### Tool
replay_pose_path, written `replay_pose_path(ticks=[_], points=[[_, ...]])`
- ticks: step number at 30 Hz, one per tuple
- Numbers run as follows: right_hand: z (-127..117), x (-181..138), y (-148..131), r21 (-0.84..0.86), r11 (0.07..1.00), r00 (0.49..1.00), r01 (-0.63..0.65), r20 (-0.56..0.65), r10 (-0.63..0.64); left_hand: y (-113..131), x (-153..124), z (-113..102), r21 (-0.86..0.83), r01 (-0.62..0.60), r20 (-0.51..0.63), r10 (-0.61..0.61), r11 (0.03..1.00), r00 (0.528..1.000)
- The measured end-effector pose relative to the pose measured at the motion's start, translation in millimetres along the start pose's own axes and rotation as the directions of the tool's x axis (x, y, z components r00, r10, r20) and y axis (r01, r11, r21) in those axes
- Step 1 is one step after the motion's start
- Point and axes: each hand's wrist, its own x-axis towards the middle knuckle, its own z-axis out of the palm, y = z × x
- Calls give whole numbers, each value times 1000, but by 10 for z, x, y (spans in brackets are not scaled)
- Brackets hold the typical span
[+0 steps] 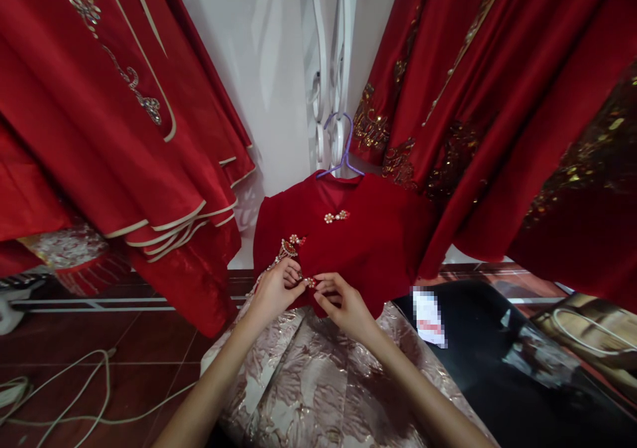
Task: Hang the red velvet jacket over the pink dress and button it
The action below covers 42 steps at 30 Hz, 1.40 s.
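Observation:
In front of me a red velvet short-sleeved top (368, 242) hangs on a purple hanger (345, 159), above a pale brocade skirt (318, 381). My left hand (279, 289) pinches one side of a jewelled clasp (309, 282) low on the top's front. From the other side, the fingers of my right hand (346, 305) close on the same clasp. Another beaded fastener (336, 216) sits at the collar. Higher on the left side of the front is a tasselled ornament (289, 245). My fingertips partly hide the lower clasp.
Red embroidered garments (149, 136) hang at the left, and red gowns with gold sequins (478, 136) at the right. Behind stands a white metal rack (318, 56). A white cable (104, 395) lies on the tiled floor; a black bag-like item (478, 342) is at lower right.

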Motion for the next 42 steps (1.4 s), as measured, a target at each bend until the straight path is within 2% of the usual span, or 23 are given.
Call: replay_pose_path(ticks=[3, 6, 10, 14, 17, 19, 21, 22, 24, 26, 28, 30, 32, 37, 39, 42], points=[[1, -9, 13, 2, 1000, 1000, -2, 5, 2, -6, 5, -13, 81, -64, 38, 61, 995, 997], [0, -14, 31, 11, 1000, 1000, -4, 6, 4, 3, 9, -20, 110, -52, 33, 49, 993, 998], [-5, 0, 47, 33, 999, 1000, -3, 23, 2, -2, 18, -4, 44, 4, 28, -5, 999, 1000], [-1, 9, 51, 60, 998, 999, -28, 24, 27, 9, 8, 17, -115, 54, 63, -47, 992, 997], [5, -5, 39, 69, 997, 999, -27, 26, 25, 94, -33, 4, -274, 88, 202, -32, 958, 979], [-9, -17, 13, 45, 999, 999, -11, 31, 10, 181, -64, -17, -360, 110, 329, 15, 926, 944], [-50, -24, -37, -1, 1000, 999, 15, 40, -15, 253, -73, -30, -423, 132, 407, 57, 897, 912], [-81, -25, -72, -26, 999, 999, 29, 42, -28, 273, -63, -30, -453, 145, 408, 60, 880, 911], [-159, -24, -162, -54, 997, 998, 58, 42, -55, 277, -14, -14, -522, 187, 332, -3, 832, 943], [-239, -25, -267, -40, 996, 996, 82, 47, -80, 244, 62, 15, -603, 246, 218, -139, 759, 966], [-302, -30, -365, -5, 996, 994, 91, 67, -90, 200, 144, 45, -671, 301, 153, -270, 678, 951], [-336, -40, -437, 23, 996, 993, 85, 77, -86, 167, 215, 69, -712, 346, 152, -347, 611, 925], [-343, -51, -472, 34, 996, 994, 80, 74, -82, 147, 271, 86, -749, 375, 185, -370, 547, 910], [-314, -62, -458, 29, 995, 988, 95, 119, -97, 129, 349, 100, -876, 330, 184, -389, 351, 903], [-305, -61, -450, 30, 995, 987, 97, 127, -100, 123, 363, 99, -894, 328, 185, -415, 305, 891], [-288, -63, -451, 41, 995, 986, 96, 133, -100, 109, 378, 118, -901, 322, 168, -452, 289, 876]])
